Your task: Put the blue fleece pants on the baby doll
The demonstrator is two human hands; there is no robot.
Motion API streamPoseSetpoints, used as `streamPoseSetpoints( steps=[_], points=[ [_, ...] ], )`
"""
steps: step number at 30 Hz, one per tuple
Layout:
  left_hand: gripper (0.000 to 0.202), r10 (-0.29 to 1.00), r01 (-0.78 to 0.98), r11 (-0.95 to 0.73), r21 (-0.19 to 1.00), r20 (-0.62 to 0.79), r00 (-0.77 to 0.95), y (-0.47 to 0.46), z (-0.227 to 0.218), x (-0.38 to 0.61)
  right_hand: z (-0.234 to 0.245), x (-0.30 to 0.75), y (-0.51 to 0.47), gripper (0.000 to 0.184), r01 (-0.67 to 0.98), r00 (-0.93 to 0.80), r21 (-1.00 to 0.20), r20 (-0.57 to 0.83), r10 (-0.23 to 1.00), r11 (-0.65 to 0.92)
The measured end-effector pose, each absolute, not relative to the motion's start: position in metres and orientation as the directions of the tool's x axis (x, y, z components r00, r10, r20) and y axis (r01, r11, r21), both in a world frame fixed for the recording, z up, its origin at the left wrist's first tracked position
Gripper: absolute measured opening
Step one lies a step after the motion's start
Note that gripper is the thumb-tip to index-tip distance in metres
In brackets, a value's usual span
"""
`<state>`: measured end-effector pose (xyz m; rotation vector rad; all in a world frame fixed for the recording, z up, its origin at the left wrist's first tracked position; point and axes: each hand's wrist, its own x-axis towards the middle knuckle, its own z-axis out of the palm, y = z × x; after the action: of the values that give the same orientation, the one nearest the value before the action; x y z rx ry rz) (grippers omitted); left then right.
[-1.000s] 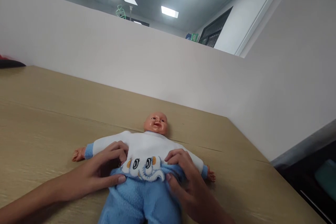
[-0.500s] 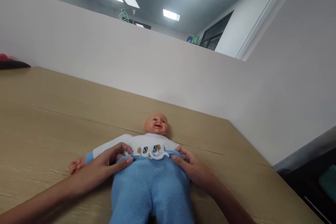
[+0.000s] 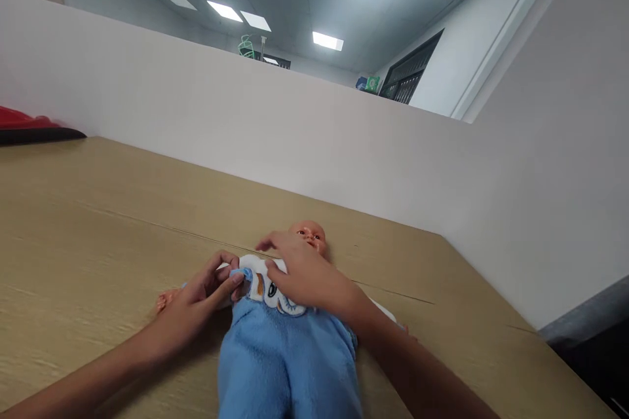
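Observation:
A baby doll [image 3: 311,236] lies on its back on the wooden table [image 3: 98,222], head away from me. It wears blue fleece trousers [image 3: 289,360] and a white top [image 3: 260,285] with an embroidered elephant. My left hand [image 3: 196,298] pinches the trousers' waistband at the doll's left side, fingers closed on the cloth. My right hand [image 3: 299,272] lies across the doll's chest, fingers pressed on the white top and covering most of it. One bare doll hand [image 3: 164,301] pokes out beside my left wrist.
A white partition wall [image 3: 246,118] runs along the table's far edge and right side. A red and black object [image 3: 29,127] lies at the far left of the table. A dark gap shows at the lower right, past the table's edge.
My right hand left the waistband and moved up onto the doll's chest. The left hand shifted to pinch the waistband. The camera view drifted slightly.

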<state>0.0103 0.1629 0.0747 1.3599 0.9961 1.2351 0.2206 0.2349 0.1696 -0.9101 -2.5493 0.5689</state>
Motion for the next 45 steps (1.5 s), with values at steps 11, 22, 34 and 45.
streamPoseSetpoints(
  steps=[11, 22, 34, 45],
  points=[
    [0.030, 0.945, 0.238, -0.316, 0.918, 0.326, -0.004, 0.153, 0.072, 0.021, 0.144, 0.134, 0.313, 0.035, 0.281, -0.947, -0.407, -0.266, 0.181, 0.869],
    [0.008, 0.733, 0.378, -0.653, 0.656, 0.674, 0.098, 0.145, 0.064, 0.011, 0.151, 0.178, 0.311, 0.028, 0.278, -0.930, -0.429, 0.103, 0.353, 0.859],
    [0.027, 0.848, 0.217, -0.496, 0.841, 0.523, -0.087, 0.154, 0.066, 0.000, 0.132, 0.207, 0.324, 0.031, 0.305, -0.844, -0.590, 0.196, 0.499, 0.748],
    [0.044, 0.960, -0.079, -0.274, 0.958, 0.269, -0.072, 0.184, 0.077, -0.014, 0.126, 0.168, 0.291, 0.010, 0.215, -0.910, -0.628, 0.148, 0.386, 0.748]
  ],
)
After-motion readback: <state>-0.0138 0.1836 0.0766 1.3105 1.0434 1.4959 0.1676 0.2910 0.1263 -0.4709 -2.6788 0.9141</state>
